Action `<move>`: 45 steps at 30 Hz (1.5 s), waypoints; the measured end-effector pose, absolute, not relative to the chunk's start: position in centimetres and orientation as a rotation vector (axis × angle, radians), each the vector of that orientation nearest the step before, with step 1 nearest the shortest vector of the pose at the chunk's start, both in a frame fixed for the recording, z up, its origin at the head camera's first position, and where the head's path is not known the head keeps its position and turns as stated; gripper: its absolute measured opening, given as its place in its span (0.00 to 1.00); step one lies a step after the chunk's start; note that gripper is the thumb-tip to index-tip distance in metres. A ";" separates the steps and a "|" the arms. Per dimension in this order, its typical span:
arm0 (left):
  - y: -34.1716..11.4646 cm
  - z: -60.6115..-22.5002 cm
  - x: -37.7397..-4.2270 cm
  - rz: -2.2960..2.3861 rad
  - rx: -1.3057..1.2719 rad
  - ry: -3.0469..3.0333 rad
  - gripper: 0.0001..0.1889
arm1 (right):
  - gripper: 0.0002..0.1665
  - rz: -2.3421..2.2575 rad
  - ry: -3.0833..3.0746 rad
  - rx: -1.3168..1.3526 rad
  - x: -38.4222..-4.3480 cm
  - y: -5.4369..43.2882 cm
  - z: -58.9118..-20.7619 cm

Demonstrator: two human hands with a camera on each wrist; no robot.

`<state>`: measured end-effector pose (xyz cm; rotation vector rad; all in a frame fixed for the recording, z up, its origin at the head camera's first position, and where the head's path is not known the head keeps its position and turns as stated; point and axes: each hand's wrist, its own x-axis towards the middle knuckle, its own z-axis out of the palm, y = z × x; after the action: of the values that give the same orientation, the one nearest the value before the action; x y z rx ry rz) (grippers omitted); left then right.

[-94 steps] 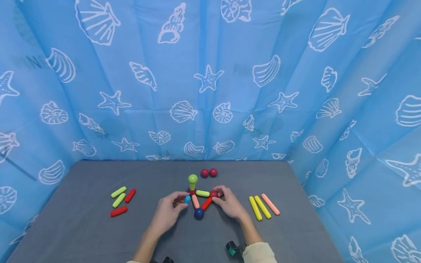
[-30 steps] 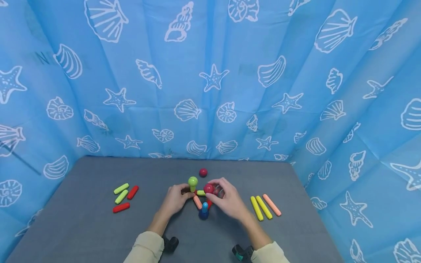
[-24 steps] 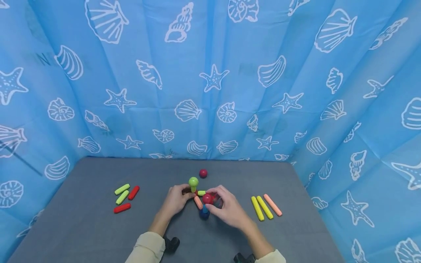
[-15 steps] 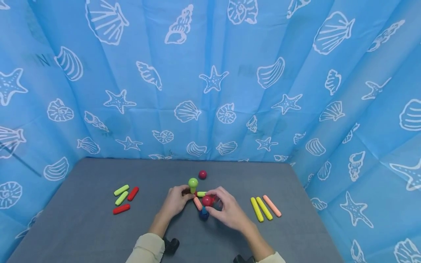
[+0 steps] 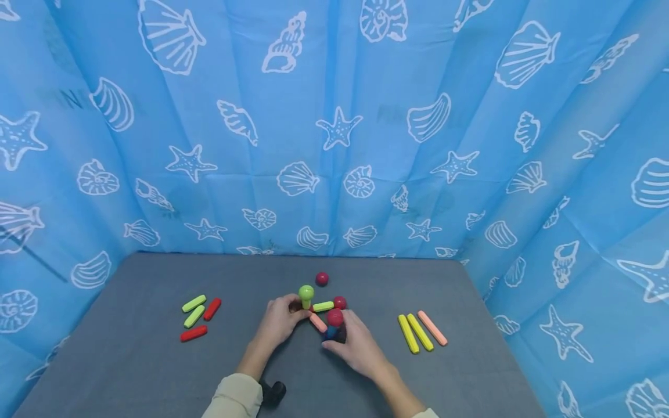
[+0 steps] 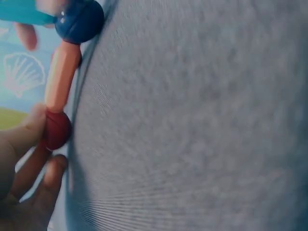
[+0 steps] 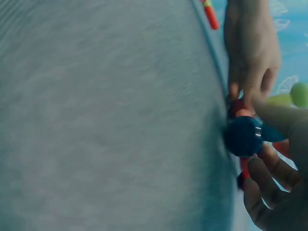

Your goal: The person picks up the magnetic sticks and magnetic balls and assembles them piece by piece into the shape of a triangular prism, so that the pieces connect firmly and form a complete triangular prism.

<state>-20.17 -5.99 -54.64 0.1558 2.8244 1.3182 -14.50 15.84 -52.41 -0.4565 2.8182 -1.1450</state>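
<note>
A toy frame of balls and sticks lies mid-table. My left hand (image 5: 279,322) pinches its dark red ball (image 6: 57,131), from which a short lime stick topped by a green ball (image 5: 306,292) stands up. A salmon stick (image 5: 317,322) joins that ball to a dark blue ball (image 6: 81,21), and a lime stick (image 5: 323,306) runs to another red ball (image 5: 340,302). My right hand (image 5: 360,348) has thumb and fingers curled round the dark blue ball. Above it rises a light blue stick (image 5: 331,332) with a red ball (image 5: 335,317) on top. The right hand partly hides that corner.
A loose red ball (image 5: 322,278) lies behind the frame. To the left are lime sticks (image 5: 194,302) and red sticks (image 5: 212,309). Yellow sticks (image 5: 409,334) and a salmon stick (image 5: 432,328) lie right. A blue shell-print curtain (image 5: 334,191) hangs behind the grey table (image 5: 157,371).
The light blue stick went from my left hand to upright on the dark blue ball. My right hand took a back red ball, set it on that stick, then moved down to the dark blue ball.
</note>
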 end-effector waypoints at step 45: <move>-3.8 -52.5 -17.7 1.117 -0.130 2.854 0.18 | 0.29 -0.695 3.264 -0.273 -12.9 21.3 -52.7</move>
<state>-17.70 -3.83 -52.47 -0.1296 2.8535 1.1168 -12.94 21.35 -52.72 -0.2731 3.2644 -0.6950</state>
